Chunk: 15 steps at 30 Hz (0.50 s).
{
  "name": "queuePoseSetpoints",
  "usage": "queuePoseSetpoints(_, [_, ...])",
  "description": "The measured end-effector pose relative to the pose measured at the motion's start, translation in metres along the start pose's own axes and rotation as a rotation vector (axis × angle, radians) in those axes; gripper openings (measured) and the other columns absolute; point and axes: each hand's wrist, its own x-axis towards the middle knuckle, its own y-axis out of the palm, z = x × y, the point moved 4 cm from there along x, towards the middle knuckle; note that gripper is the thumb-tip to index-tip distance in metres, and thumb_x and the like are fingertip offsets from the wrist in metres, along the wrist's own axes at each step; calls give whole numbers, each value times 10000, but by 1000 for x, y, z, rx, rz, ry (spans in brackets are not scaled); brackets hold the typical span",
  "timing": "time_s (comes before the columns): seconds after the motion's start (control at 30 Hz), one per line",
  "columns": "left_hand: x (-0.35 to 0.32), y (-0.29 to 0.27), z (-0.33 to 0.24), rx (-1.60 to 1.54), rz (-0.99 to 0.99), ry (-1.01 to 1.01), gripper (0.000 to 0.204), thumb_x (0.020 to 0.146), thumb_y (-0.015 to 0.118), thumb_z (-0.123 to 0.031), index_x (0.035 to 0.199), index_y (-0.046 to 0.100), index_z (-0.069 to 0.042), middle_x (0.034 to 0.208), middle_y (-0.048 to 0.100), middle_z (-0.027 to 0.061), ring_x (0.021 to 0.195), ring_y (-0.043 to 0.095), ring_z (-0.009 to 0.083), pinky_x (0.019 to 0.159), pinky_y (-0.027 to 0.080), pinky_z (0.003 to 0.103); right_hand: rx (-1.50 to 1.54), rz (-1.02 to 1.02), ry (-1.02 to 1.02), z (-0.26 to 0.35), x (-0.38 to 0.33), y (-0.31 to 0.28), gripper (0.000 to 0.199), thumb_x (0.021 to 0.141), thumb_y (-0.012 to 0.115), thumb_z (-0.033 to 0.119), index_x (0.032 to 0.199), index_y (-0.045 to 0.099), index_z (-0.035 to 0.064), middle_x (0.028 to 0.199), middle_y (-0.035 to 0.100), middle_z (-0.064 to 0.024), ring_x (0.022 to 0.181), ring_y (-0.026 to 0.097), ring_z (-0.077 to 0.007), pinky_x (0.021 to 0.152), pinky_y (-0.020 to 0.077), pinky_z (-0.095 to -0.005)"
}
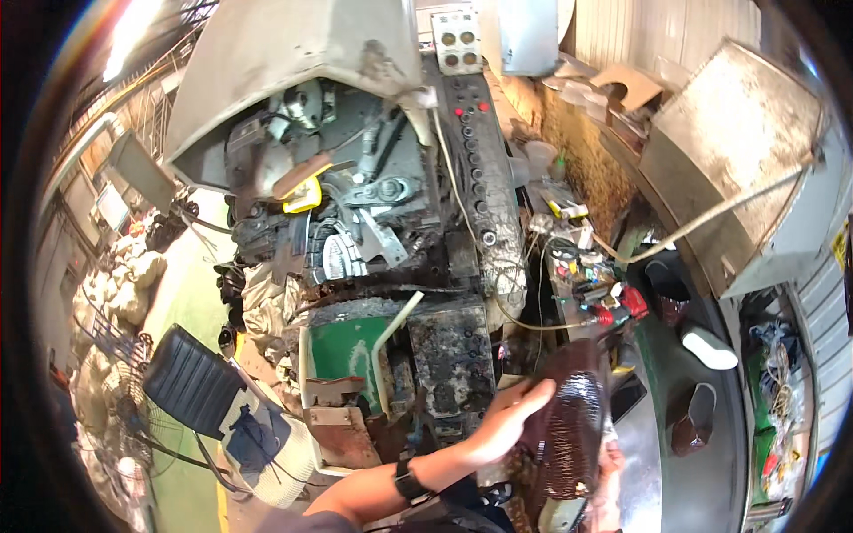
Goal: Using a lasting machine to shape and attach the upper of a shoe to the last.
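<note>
A glossy dark brown shoe upper (576, 417) with a ribbed, textured surface is held up at the lower right of centre. My left hand (511, 425) closes on its left side, thumb over the edge; a black band circles that wrist. My right hand (609, 475) is against its right side, mostly hidden behind it, fingers curled. A pale piece (562, 513) shows at the shoe's lower end; I cannot make out whether it is a last inside.
A grimy machine (382, 191) with a big hood stands ahead, its button panel (471, 151) alongside. On the right, a dark belt (662, 382) carries a white shoe-shaped piece (709, 350) and a brown shoe upper (694, 420). A black chair (193, 377) stands left; tools (595, 271) lie beside the machine.
</note>
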Motion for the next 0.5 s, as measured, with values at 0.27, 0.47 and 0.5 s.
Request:
queuePoseSetpoints(0.27, [-96,-121,-144,237,-507,567,371,1062,547,-267,1313,611,-1,1211,687,79,1048,652,148,957,513,304,-247,261,173,-75,5,211,277,1029,620,223,1220,660,27,1115,702,-22,901,640,-95,817,513,-256])
queuePoseSetpoints(0.47, [-133,-210,-194,-239,-398,436,425,1081,451,-324,1289,580,23,1196,690,129,1035,685,247,952,534,390,-27,403,296,-153,18,334,236,1038,589,222,1157,687,43,1105,721,-52,924,681,-147,816,574,-315])
queuePoseSetpoints(0.5, [-137,-221,-194,-268,-411,444,401,1073,472,-316,1261,595,16,1174,695,122,1022,685,240,944,535,386,-42,390,293,-160,18,350,229,1043,578,211,1155,685,43,1103,719,-47,923,678,-146,816,570,-311])
